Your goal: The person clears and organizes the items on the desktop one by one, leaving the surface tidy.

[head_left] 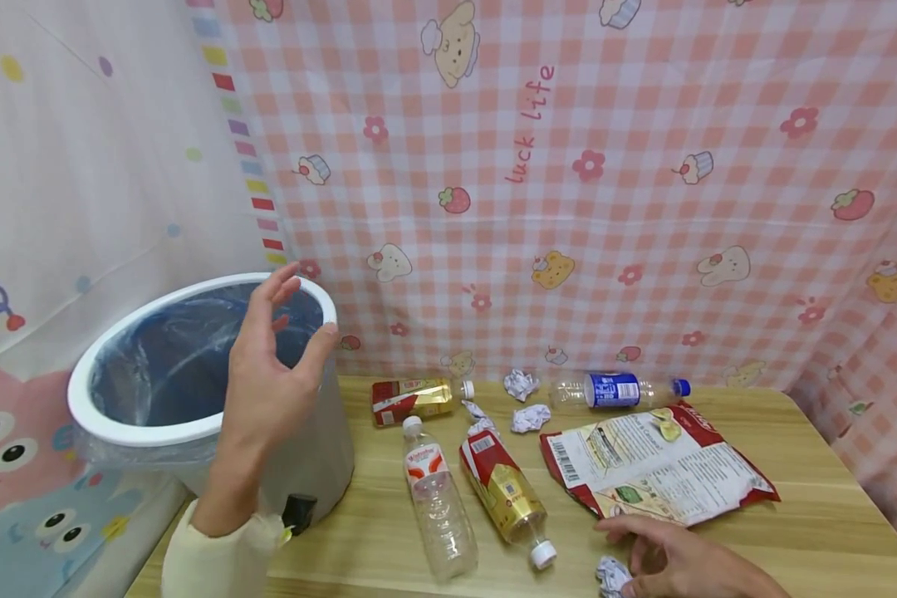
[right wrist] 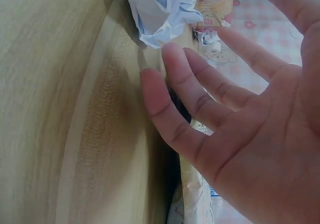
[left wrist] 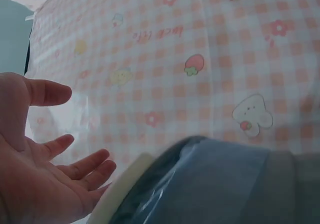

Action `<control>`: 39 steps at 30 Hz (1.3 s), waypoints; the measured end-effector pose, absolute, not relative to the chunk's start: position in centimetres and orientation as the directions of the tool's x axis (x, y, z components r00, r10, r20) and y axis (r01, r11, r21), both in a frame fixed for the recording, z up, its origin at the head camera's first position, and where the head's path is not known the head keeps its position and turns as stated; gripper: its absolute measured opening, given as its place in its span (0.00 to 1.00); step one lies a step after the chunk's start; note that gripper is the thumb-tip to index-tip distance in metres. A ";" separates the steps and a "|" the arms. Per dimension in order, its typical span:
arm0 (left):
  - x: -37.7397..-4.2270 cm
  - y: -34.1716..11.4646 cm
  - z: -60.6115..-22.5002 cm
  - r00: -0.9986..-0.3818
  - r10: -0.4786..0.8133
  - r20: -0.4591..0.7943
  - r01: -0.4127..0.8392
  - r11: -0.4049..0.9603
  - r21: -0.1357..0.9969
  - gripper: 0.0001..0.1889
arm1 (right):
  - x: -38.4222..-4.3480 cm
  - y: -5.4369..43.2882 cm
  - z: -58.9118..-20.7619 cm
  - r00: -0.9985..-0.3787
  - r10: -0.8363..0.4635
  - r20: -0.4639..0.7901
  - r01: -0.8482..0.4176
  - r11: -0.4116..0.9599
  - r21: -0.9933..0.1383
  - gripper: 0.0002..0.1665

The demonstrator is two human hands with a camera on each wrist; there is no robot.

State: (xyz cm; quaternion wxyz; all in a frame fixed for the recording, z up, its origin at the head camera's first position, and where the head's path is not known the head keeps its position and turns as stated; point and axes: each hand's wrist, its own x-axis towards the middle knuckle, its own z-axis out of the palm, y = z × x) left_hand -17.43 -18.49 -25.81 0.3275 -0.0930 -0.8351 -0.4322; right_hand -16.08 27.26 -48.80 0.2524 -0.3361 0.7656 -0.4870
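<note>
My left hand [head_left: 272,374] is raised over the near right rim of a white-rimmed trash bin [head_left: 149,436] with a clear plastic liner; its fingers are spread and nothing is in it. The left wrist view shows the same empty palm [left wrist: 45,179] beside the bin rim. At the lower right, my right hand [head_left: 688,561] reaches to a crumpled paper ball [head_left: 611,576] on the table. In the right wrist view the fingers are extended, and the paper ball [right wrist: 162,14] lies right at the fingertips. A red and white snack bag [head_left: 658,465] lies just behind this hand.
On the wooden table [head_left: 815,465] lie a clear bottle [head_left: 441,515], two red and gold labelled bottles [head_left: 504,486] [head_left: 411,400], and a blue-capped bottle [head_left: 616,390]. More crumpled paper [head_left: 531,418] sits near the back edge. A checked curtain [head_left: 613,216] hangs behind.
</note>
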 end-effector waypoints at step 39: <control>-13.6 -29.4 -24.4 -0.570 -0.679 0.463 0.088 0.509 0.856 0.34 | -16.5 26.9 -50.2 -0.608 -0.774 -0.179 -0.079 0.284 -0.956 0.20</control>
